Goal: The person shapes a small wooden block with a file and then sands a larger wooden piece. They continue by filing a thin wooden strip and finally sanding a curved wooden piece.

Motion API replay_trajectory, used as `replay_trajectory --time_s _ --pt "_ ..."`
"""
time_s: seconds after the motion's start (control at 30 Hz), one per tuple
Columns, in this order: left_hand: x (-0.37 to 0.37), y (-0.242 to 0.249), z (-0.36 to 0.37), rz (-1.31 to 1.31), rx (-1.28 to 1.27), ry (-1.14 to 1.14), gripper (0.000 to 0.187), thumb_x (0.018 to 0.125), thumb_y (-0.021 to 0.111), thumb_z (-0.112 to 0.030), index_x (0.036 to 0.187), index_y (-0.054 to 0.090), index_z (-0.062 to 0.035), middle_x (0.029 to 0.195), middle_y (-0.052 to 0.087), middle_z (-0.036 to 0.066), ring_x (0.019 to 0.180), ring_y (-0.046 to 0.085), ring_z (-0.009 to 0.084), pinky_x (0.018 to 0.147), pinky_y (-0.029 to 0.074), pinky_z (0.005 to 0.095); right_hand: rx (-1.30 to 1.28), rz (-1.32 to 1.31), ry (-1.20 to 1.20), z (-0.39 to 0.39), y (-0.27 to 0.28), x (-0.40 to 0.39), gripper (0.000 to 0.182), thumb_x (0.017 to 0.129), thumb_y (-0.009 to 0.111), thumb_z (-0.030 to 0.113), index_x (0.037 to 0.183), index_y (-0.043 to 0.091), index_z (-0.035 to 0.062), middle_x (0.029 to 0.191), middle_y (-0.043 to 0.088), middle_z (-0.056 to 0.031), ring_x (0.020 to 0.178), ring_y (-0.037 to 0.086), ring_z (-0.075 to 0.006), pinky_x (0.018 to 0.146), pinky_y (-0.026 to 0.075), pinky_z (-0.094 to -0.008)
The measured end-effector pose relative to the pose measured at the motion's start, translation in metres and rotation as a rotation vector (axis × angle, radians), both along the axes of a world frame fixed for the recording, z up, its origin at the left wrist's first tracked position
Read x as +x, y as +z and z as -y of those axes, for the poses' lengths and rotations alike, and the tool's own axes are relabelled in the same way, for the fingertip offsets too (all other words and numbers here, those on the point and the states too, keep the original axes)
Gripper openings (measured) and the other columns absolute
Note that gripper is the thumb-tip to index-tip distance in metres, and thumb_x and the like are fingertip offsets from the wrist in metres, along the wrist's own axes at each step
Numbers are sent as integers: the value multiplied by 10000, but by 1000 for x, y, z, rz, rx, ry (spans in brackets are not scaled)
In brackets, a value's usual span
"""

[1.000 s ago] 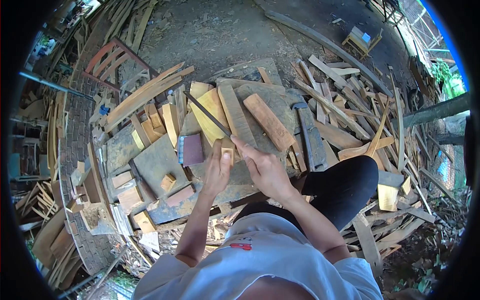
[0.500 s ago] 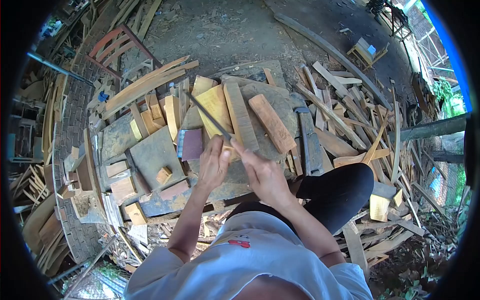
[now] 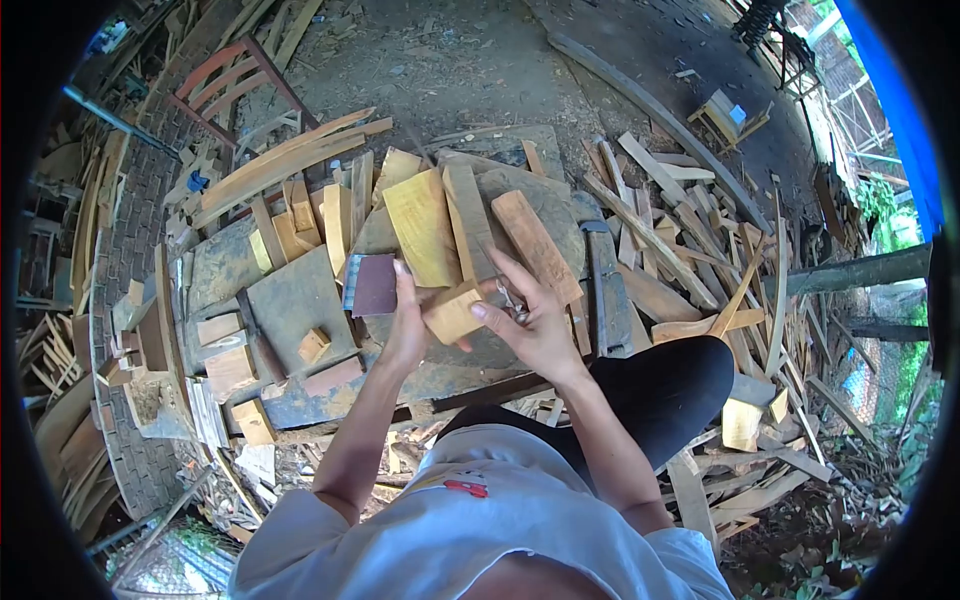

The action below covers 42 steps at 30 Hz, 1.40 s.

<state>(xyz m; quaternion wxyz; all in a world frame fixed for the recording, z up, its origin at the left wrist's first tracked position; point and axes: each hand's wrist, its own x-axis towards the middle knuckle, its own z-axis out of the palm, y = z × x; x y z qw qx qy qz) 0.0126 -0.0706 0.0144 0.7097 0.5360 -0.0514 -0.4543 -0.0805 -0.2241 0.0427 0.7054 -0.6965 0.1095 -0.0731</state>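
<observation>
A small pale wooden block (image 3: pixel 453 314) is held between my hands over the workbench. My left hand (image 3: pixel 406 328) grips its left side, with fingers passing underneath. My right hand (image 3: pixel 540 330) has its thumb against the block's right end and its index finger stretched up. In that hand a shiny metal piece (image 3: pixel 514 303) shows, seemingly part of the file; the rest of the file is smeared by motion. Just left of my left hand lies a dark maroon sanding sheet (image 3: pixel 375 285) with a blue checked edge. Beyond the block sits a wide yellow board (image 3: pixel 422 228).
A long brown beam piece (image 3: pixel 537 246) and a grey-brown plank (image 3: pixel 467 222) lie beyond my hands. Small offcuts (image 3: pixel 314 346) and a dark bar (image 3: pixel 260 335) are on the left. Scrap wood (image 3: pixel 690 240) is piled at right; a red chair (image 3: pixel 240 90) stands behind.
The file no longer lies clearly across the block. My hands have spread apart, the right fingers have opened out, and the block has turned into fuller view. The camera view has shifted slightly.
</observation>
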Motion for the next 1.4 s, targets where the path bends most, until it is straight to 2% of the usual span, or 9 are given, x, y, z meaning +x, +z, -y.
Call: replay_trajectory --time_s 0.13,0.3,0.43,0.53,0.63,0.73,0.77,0.97,1.4 --pt "-8 -9 4 45 -100 189 991 872 15 -755 1290 454 29 977 661 142 944 642 166 576 536 316 97 34 -241 -17 0 3 695 851 708 99 1451 356 70 927 576 -43 828 534 -69 665 470 -203" --pt "-40 5 33 -234 -328 457 458 941 563 -381 1330 454 -166 1035 560 37 930 592 173 848 501 333 29 22 -250 -27 -9 4 688 846 711 98 1441 368 60 896 543 -31 828 541 -89 682 481 -228" --pt "-35 -12 41 -263 -352 584 436 920 558 -341 1291 450 -138 1031 558 35 971 578 206 811 501 379 -59 55 -223 -30 -19 1 640 873 687 179 1427 393 49 877 573 -67 839 589 -115 682 503 -275" --pt "-24 -20 42 -357 -261 792 326 890 573 -300 1164 514 -133 942 562 12 822 592 171 658 516 320 -375 129 -230 -23 -23 -4 527 932 592 237 1402 437 58 844 596 -136 790 635 -180 679 509 -310" --pt "-14 -9 44 -470 -166 954 175 901 551 -319 966 538 -157 799 571 -17 632 567 89 405 398 224 -603 156 -140 -29 -11 -20 446 956 517 230 1382 478 104 822 592 -169 707 652 -277 632 527 -368" --pt "-18 -3 44 -508 -249 912 192 926 494 -352 930 531 -163 763 571 -12 564 551 107 414 409 231 -824 -24 46 -45 -2 -35 457 939 512 169 1394 469 162 800 579 -139 607 627 -337 561 527 -425" --pt "-20 -23 39 -490 -298 887 283 924 487 -391 1000 550 -126 880 608 38 753 622 179 613 531 306 -845 -21 28 -45 -3 -33 495 915 534 158 1403 455 180 778 572 -113 557 615 -340 520 514 -463" --pt "-15 -7 35 -471 -155 921 278 955 452 -348 1000 548 -91 877 599 68 739 619 195 637 543 324 -866 0 -12 -53 -1 -23 528 887 554 125 1400 461 206 779 586 -116 584 627 -339 528 517 -454" --pt "-10 -41 29 -447 -206 914 121 880 592 -230 902 564 -114 677 542 -37 482 457 72 405 332 229 -732 -21 45 -47 -11 -13 474 910 504 112 1371 495 222 871 642 -188 715 647 -402 619 511 -493"
